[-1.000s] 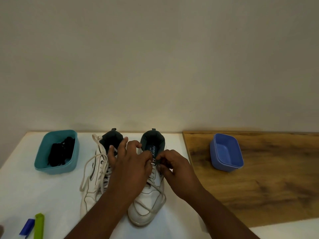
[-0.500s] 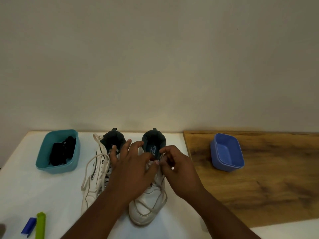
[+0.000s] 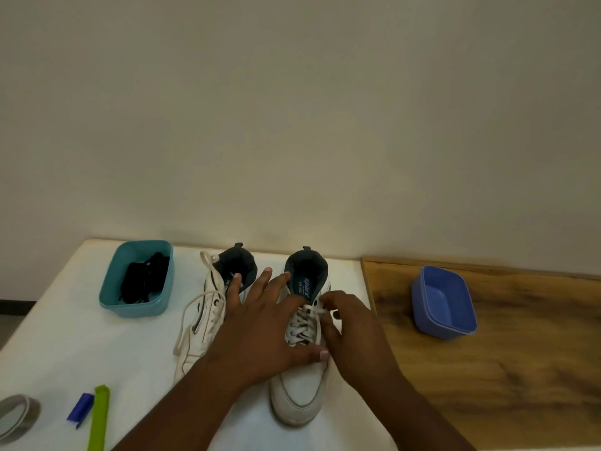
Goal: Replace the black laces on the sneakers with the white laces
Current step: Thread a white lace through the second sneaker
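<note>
left hand: fingers spread & straight, laid flat across both sneakers, thumb tip down on the vamp of the right sneaker, gripping nothing.
right hand: fingers curled, pinching the end of a white lace at the top eyelet on the outer side of the right sneaker.
right sneaker: white, upright, toe toward the camera, white lace crossed through its eyelets up the tongue; dark lining, label visible inside.
left sneaker: white, just beside the right one, partly under the left hand; white lace hung in a loose loop off its outer side, another end up by the collar.
teal tub: back left of table, black laces piled inside, apart from the sneakers.
blue tub: on the wood-grain part of the table, right of the hands.
white part of the table: carried sneakers & teal tub.
near left edge: green stick, small blue piece touching it, grey tape roll part cut off by frame.
wall: plain, behind the table.
</note>
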A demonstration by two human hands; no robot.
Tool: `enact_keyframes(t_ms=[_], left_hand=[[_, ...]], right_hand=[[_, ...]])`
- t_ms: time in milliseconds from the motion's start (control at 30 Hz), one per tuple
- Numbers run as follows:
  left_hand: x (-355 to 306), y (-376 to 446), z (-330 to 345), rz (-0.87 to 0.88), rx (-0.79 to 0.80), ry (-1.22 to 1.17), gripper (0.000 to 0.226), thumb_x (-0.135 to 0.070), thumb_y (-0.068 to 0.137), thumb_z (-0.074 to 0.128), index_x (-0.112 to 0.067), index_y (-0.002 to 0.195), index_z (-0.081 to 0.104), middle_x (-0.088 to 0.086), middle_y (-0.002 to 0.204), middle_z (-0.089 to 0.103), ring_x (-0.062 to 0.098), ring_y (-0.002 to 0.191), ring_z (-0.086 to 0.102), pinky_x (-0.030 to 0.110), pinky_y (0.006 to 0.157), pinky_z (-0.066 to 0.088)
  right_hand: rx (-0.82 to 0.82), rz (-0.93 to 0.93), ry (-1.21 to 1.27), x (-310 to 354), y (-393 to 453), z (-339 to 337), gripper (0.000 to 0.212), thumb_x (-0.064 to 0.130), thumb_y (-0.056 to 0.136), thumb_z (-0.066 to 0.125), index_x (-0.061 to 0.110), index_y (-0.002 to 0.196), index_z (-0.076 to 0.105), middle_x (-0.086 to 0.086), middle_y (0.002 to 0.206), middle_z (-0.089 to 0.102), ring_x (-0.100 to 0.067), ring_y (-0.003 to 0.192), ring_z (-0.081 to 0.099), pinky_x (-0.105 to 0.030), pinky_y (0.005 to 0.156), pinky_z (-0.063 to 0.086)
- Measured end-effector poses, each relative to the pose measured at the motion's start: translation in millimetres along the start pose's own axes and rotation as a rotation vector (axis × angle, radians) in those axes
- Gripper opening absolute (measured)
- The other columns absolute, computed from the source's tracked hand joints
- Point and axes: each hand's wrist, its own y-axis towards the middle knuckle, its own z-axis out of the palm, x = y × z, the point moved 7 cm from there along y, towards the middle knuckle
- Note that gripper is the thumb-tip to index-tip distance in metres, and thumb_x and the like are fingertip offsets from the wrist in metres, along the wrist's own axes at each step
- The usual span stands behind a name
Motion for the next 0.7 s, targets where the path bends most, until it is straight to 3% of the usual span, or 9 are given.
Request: enact_keyframes(t_ms=[67, 167, 233, 300, 367, 433, 533, 600, 700], left_hand=[[1, 0, 1, 0.0, 0.01, 0.009, 0.109, -0.107, 0.056, 0.021, -0.047, 0.147, 0.03, -0.009, 0.168, 0.004, 0.018, 0.154, -0.012, 0.06, 0.116, -0.018], [3, -1, 2, 0.0, 0.004, -0.011, 0.107, -0.106, 0.056, 0.026, -0.048, 0.145, 0.032, -0.01, 0.168, 0.005, 0.018, 0.154, -0.01, 0.059, 0.117, -0.017], [2, 0, 0, 0.006, 0.001, -0.029, 0.105, -0.105, 0.056, 0.027, -0.049, 0.144, 0.033, -0.01, 0.167, 0.006, 0.018, 0.154, -0.009, 0.059, 0.117, -0.017], [0, 0, -1, 0.018, 0.0, -0.03, 0.103, -0.105, 0.058, 0.028, -0.049, 0.145, 0.031, -0.01, 0.168, 0.005, 0.018, 0.154, -0.01, 0.059, 0.117, -0.017], [0, -1, 0, 0.027, -0.003, -0.032, 0.102, -0.103, 0.061, 0.029, -0.05, 0.147, 0.027, -0.009, 0.168, 0.004, 0.019, 0.155, -0.009, 0.059, 0.117, -0.017], [2, -3, 2, 0.034, -0.015, -0.02, 0.096, -0.098, 0.065, 0.033, -0.05, 0.148, 0.025, -0.009, 0.168, 0.004, 0.019, 0.155, -0.007, 0.059, 0.118, -0.014], [6, -2, 1, 0.025, -0.054, -0.045, 0.089, -0.091, 0.071, 0.042, -0.049, 0.148, 0.026, -0.01, 0.168, 0.009, 0.017, 0.155, -0.001, 0.059, 0.119, -0.012], [7, 2, 1, 0.014, -0.069, -0.055, 0.088, -0.088, 0.072, 0.048, -0.048, 0.148, 0.027, -0.012, 0.166, 0.013, 0.014, 0.155, 0.003, 0.057, 0.12, -0.01], [8, 5, 1, 0.011, -0.083, -0.047, 0.088, -0.086, 0.071, 0.053, -0.048, 0.147, 0.029, -0.015, 0.165, 0.018, 0.011, 0.154, 0.008, 0.055, 0.121, -0.01]], right_hand=[[0.001, 0.013, -0.036, -1, 6, 1, 0.006, 0.038, 0.099, 0.057, 0.037, 0.103, 0.061, 0.017, 0.096, 0.064, -0.004, 0.088, 0.061, -0.035, 0.081, 0.054], [-0.095, 0.053, 0.028, 1, 5, -15, 0.012, 0.033, 0.1, 0.058, 0.031, 0.089, 0.06, 0.012, 0.079, 0.063, -0.005, 0.074, 0.06, -0.031, 0.067, 0.053], [-0.386, 0.247, 0.243, -17, 3, -46, 0.015, 0.029, 0.103, 0.055, 0.023, 0.089, 0.058, 0.006, 0.074, 0.059, -0.01, 0.067, 0.057, -0.033, 0.06, 0.049], [-0.71, 0.488, 0.561, -46, -9, -75, 0.016, 0.027, 0.105, 0.051, 0.016, 0.096, 0.056, -0.002, 0.08, 0.058, -0.017, 0.07, 0.056, -0.034, 0.066, 0.049], [-0.803, 0.597, 0.694, -65, -17, -83, 0.008, 0.023, 0.105, 0.05, 0.017, 0.103, 0.055, -0.005, 0.088, 0.059, -0.022, 0.078, 0.058, -0.04, 0.073, 0.052], [-0.611, 0.559, 0.557, -61, -13, -69, 0.006, 0.024, 0.103, 0.051, 0.021, 0.107, 0.055, -0.007, 0.095, 0.061, -0.025, 0.085, 0.06, -0.045, 0.078, 0.052], [-0.198, 0.334, 0.053, -33, -6, -26, 0.022, 0.046, 0.092, 0.059, 0.041, 0.114, 0.059, 0.001, 0.122, 0.061, -0.022, 0.112, 0.056, -0.051, 0.098, 0.046], [-0.117, 0.156, -0.19, -10, -3, -11, 0.023, 0.05, 0.09, 0.064, 0.046, 0.112, 0.063, 0.013, 0.125, 0.059, -0.016, 0.123, 0.051, -0.054, 0.111, 0.032], [-0.116, 0.082, -0.262, 5, -2, -7, 0.009, 0.047, 0.094, 0.061, 0.043, 0.1, 0.066, 0.018, 0.109, 0.064, -0.012, 0.112, 0.057, -0.054, 0.113, 0.026]])
